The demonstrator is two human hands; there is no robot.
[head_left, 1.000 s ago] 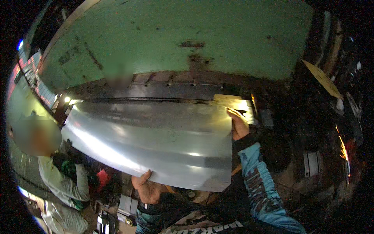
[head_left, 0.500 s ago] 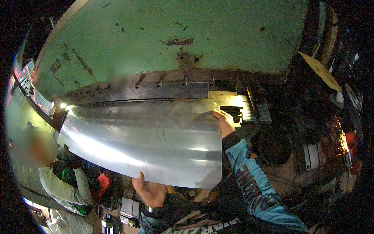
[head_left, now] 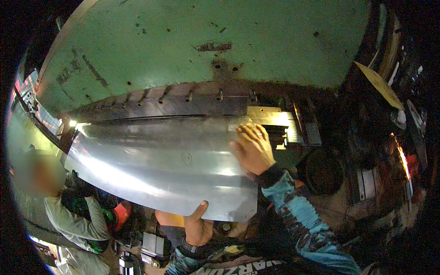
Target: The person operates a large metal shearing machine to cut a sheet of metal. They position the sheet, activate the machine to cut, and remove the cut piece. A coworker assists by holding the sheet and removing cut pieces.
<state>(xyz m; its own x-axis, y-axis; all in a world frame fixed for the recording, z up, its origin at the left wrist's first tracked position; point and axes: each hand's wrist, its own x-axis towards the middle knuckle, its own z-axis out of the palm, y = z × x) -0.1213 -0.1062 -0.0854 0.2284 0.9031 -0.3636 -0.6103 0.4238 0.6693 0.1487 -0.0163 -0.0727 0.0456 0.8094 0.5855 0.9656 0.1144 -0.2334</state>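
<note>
A wide shiny metal sheet (head_left: 151, 165) lies with its far edge under the dark blade bar (head_left: 165, 105) of a big green press machine (head_left: 206, 41). My left hand (head_left: 198, 227) grips the sheet's near edge from below, thumb on top. My right hand (head_left: 253, 147) lies flat, fingers spread, on the sheet's far right corner, close to the machine's yellowish bed (head_left: 272, 120). Both my forearms wear blue patterned sleeves.
A co-worker in a light long-sleeved shirt (head_left: 68, 220) stands at the sheet's left end, with a red object (head_left: 120, 215) beside them. A dark round shape (head_left: 323, 170) and cluttered machine parts (head_left: 366, 183) lie to the right. A bright glow (head_left: 403, 160) shows at far right.
The sheet has slid further in toward the blade bar. My right hand moved from the sheet's right edge onto its top surface; my left hand keeps its grip on the near edge.
</note>
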